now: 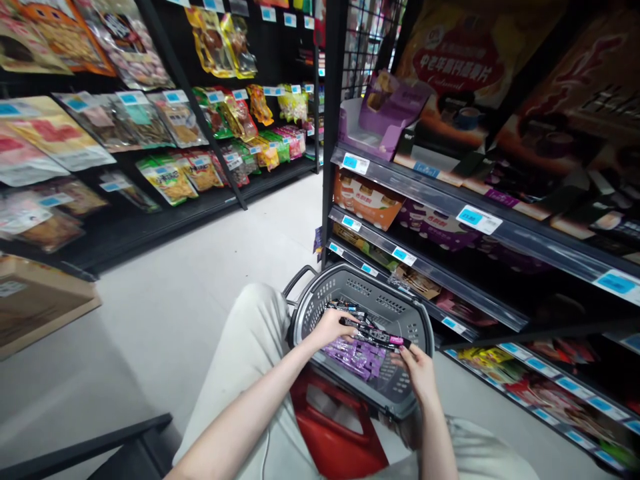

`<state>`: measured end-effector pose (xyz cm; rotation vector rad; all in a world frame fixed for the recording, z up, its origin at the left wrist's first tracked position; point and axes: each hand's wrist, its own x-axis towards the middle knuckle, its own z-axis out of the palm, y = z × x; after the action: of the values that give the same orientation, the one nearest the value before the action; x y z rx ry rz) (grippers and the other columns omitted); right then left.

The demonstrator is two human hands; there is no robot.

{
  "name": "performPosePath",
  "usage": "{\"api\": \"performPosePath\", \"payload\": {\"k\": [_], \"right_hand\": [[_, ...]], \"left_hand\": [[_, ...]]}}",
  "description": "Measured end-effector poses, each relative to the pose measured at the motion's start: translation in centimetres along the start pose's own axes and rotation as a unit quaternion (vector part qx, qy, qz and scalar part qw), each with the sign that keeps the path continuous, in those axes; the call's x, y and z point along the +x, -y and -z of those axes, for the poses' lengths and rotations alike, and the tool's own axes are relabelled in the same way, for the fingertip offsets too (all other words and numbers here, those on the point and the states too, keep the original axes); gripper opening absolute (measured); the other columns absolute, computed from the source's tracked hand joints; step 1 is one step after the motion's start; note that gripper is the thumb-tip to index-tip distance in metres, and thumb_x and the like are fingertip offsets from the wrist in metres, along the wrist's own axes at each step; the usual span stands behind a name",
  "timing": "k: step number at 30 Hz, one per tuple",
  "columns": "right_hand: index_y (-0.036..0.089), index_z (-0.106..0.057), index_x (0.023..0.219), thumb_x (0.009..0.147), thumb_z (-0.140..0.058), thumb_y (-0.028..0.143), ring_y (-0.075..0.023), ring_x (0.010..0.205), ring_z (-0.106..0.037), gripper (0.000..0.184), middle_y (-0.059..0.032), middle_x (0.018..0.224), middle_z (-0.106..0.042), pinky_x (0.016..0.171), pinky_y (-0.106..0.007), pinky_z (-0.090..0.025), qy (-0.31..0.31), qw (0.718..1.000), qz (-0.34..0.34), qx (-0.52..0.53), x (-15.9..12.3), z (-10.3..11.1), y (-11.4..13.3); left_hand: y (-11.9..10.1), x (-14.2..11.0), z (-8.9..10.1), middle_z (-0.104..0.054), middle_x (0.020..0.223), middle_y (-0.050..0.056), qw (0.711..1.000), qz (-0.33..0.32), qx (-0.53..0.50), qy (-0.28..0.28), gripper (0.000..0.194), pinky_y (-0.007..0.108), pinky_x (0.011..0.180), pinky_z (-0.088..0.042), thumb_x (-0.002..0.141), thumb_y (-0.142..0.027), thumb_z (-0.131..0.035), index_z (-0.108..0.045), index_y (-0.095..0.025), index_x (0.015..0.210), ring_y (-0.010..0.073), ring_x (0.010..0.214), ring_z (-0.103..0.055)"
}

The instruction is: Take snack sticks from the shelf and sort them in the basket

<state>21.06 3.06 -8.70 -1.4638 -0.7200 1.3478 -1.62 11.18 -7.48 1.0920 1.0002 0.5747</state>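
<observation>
Between my two hands are several slim black stick packets [377,335] with pink ends, held over a grey shopping basket [425,320]. My left hand [334,331] is closed on their left end. At the right end, the thumb and fingers of my right hand [417,371] pinch the pink-tipped part. Purple sachets [355,359] lie in the basket below the packets. More dark stick packets [345,307] lie toward the basket's far side, partly hidden by my left hand.
Close on the right stands a shelf rack [425,177] with boxes and price tags. Bagged snacks hang on a black rack [195,100] at the left. A cardboard box [45,303] sits at the left edge. Something red with a handle [330,427] is under the basket, between my knees.
</observation>
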Motion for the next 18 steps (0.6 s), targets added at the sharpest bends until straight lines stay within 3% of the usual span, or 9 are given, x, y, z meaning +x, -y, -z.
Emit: {"api": "performPosePath", "payload": {"k": [3,8,10,15,18], "right_hand": [[0.017,-0.061,0.077,0.058,-0.066,0.033,-0.0178,0.063,-0.06,0.026,-0.0008,0.069,-0.064,0.055,-0.027,-0.048,-0.032,0.999,0.005,0.009,0.23,0.2,-0.04],[0.016,-0.061,0.075,0.055,-0.067,0.033,-0.0157,0.055,-0.059,0.027,0.0,0.059,-0.063,0.054,-0.026,-0.047,-0.06,0.998,-0.002,0.019,0.36,0.26,0.0],[0.016,-0.06,0.074,0.054,-0.068,0.034,-0.0146,0.052,-0.057,0.028,0.0004,0.056,-0.063,0.052,-0.025,-0.046,-0.063,0.998,-0.006,0.023,0.37,0.22,0.04],[0.016,-0.059,0.069,0.051,-0.07,0.033,-0.0118,0.044,-0.054,0.027,0.0023,0.049,-0.059,0.045,-0.022,-0.044,-0.06,0.997,-0.025,0.031,0.38,0.26,0.07],[0.015,-0.058,0.068,0.051,-0.069,0.033,-0.0119,0.043,-0.053,0.027,0.0025,0.048,-0.058,0.044,-0.022,-0.043,-0.062,0.997,-0.025,0.028,0.3,0.29,0.07]], "left_hand": [[-0.22,-0.06,-0.34,-0.06,0.066,0.003,0.999,-0.03,0.003,-0.019,0.032,0.024,0.051,-0.047,0.057,-0.025,-0.064,-0.06,-0.012,0.086,0.016,0.055,-0.06],[-0.61,-0.23,-0.69,-0.055,0.101,0.008,0.997,-0.056,-0.04,-0.022,0.038,0.027,0.057,-0.049,0.056,-0.024,-0.065,-0.058,-0.013,0.091,0.0132,0.058,-0.06],[-0.61,-0.22,-0.58,-0.056,0.097,0.008,0.998,-0.036,-0.051,-0.001,0.04,0.028,0.057,-0.049,0.057,-0.023,-0.064,-0.057,-0.013,0.094,0.0143,0.058,-0.061],[-0.22,-0.05,-0.1,-0.057,0.062,-0.002,0.996,0.02,-0.077,0.035,0.045,0.029,0.06,-0.049,0.057,-0.02,-0.065,-0.054,-0.013,0.1,0.016,0.057,-0.061],[0.0,0.06,0.05,-0.054,0.055,-0.004,0.994,0.029,-0.096,0.042,0.042,0.032,0.063,-0.049,0.056,-0.018,-0.065,-0.054,-0.012,0.097,0.0159,0.057,-0.061]]}}
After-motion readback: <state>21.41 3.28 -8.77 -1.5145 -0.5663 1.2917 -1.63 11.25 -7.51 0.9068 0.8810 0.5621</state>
